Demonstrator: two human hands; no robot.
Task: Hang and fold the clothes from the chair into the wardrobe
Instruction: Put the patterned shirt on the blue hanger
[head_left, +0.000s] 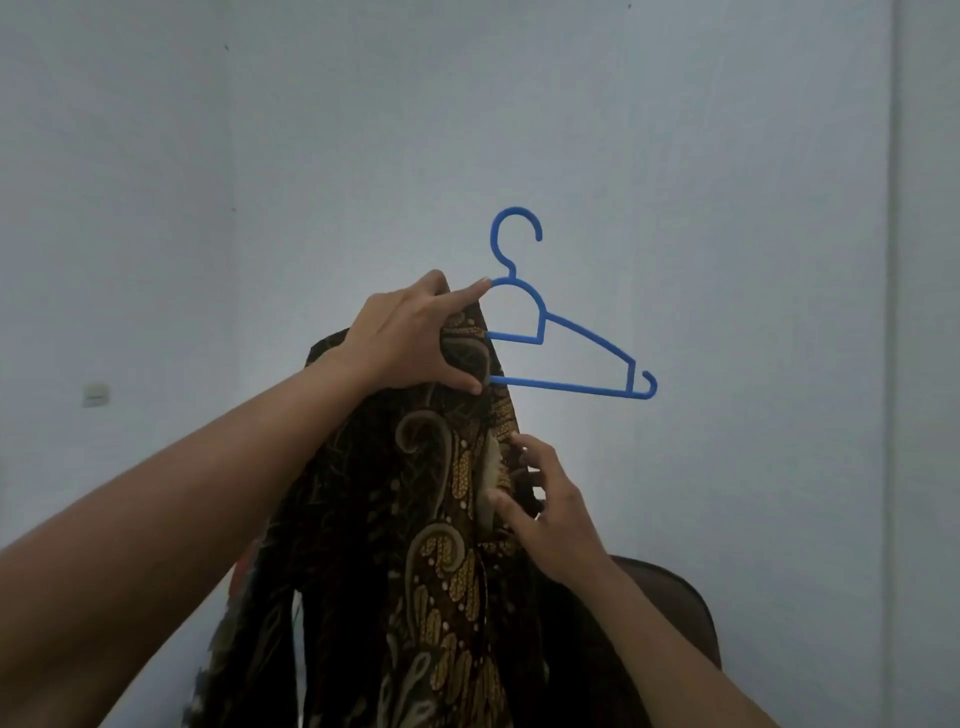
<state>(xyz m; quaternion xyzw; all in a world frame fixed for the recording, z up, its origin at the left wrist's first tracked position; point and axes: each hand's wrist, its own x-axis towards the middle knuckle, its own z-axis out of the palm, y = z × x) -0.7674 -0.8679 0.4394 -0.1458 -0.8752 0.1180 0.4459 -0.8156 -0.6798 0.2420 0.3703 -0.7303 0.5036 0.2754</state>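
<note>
The left hand (410, 338) is gripping a blue plastic hanger (566, 338) together with a dark brown batik shirt (415, 519) with golden curls, raised before the pale wall (675, 130). The right hand (550, 509) is pinching the shirt's edge lower down, above the brown chair (670, 597).

Both arms extended forward; left hand (410, 338) raised, fingers curled gripping; right hand (553, 512) lower, fingertips pinching.

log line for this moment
left hand: grips batik garment over blue hanger | right hand: pinches garment edge | hanger: one arm bare
</note>
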